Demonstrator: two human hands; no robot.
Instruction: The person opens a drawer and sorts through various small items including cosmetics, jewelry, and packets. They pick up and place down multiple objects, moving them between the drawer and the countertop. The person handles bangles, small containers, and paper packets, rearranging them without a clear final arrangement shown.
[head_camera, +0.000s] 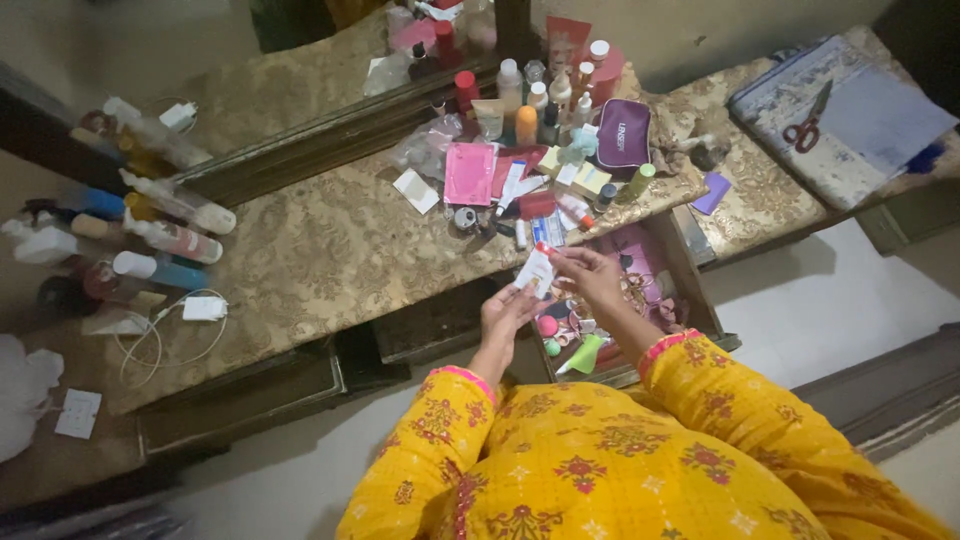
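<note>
Both my hands hold a small white tube with a red cap (537, 270) above an open drawer (690, 268). My left hand (507, 310) grips its lower end from below. My right hand (587, 275) pinches its upper end from the right. The drawer holds several small cosmetics, among them a green tube (585, 353) and a pink ball (547, 326). Yellow patterned sleeves cover both my arms.
A dresser top with a gold patterned cloth (330, 250) carries bottles, tubes, a pink flat case (469, 173) and a purple pouch (623, 132). Spray bottles (175, 240) and a white charger (204, 308) lie at left. Red-handled scissors (808, 128) rest on a board at right.
</note>
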